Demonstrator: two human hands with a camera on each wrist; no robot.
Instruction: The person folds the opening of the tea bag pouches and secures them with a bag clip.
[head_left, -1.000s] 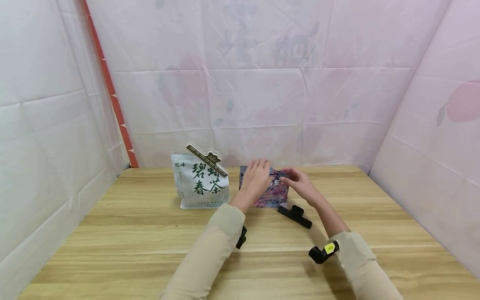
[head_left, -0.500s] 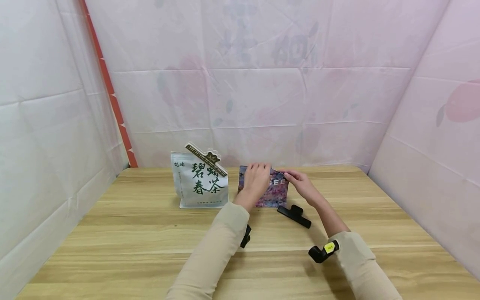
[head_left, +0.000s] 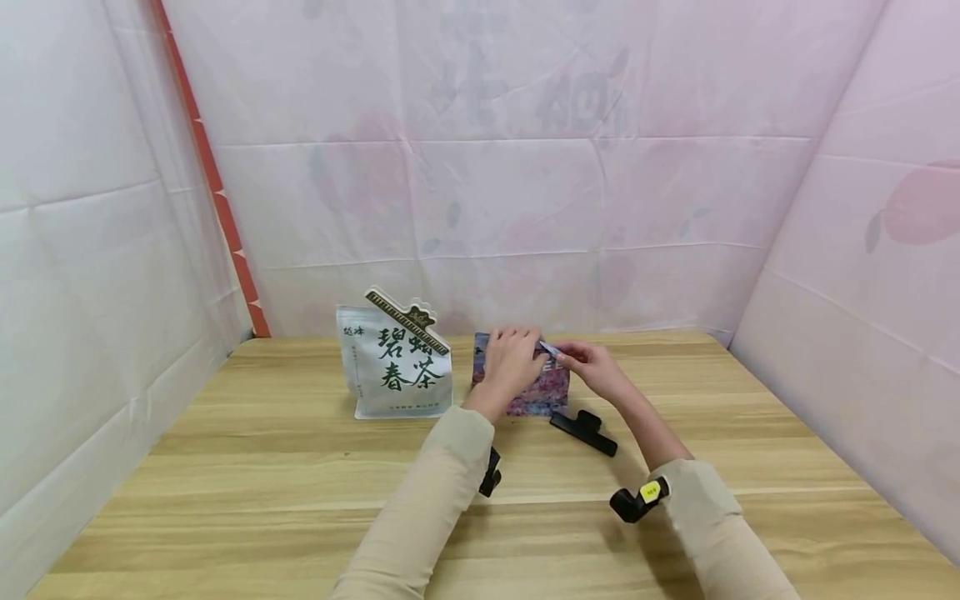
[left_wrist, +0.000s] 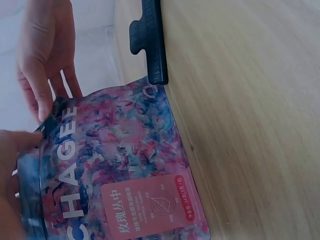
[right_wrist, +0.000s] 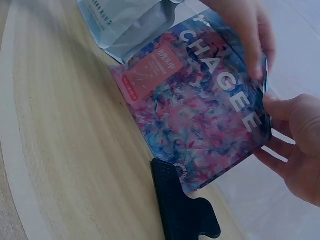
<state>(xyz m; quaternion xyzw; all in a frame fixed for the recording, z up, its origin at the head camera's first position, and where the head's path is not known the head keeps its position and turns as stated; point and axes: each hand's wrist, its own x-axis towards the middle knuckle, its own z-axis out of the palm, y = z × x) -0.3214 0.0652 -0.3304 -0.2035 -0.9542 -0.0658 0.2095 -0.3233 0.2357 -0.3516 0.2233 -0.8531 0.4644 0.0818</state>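
Note:
A pink-and-blue tea pouch (head_left: 551, 396) lettered CHAGEE stands on the table. My left hand (head_left: 510, 362) grips its top edge near the middle, thumb on the front and fingers over the far side. With thumb and fingers my right hand (head_left: 596, 371) pinches the pouch's top right corner, which is bent over in the head view. The right wrist view shows the thumb of my right hand (right_wrist: 300, 142) on the front of that edge, fingers behind it. A black bag clip (head_left: 585, 432) lies close to the pouch's lower right corner.
Left of the pouch stands a pale tea bag (head_left: 397, 387) with green characters. A long decorated clip (head_left: 408, 321) sits slanted across its top right corner. Pale printed sheeting (head_left: 495, 200) hangs behind the wooden table (head_left: 300, 500) and at both sides.
My right hand has moved slightly left and bent the pouch's top right corner over. The left hand has lowered a little, its fingers now bent over the top edge.

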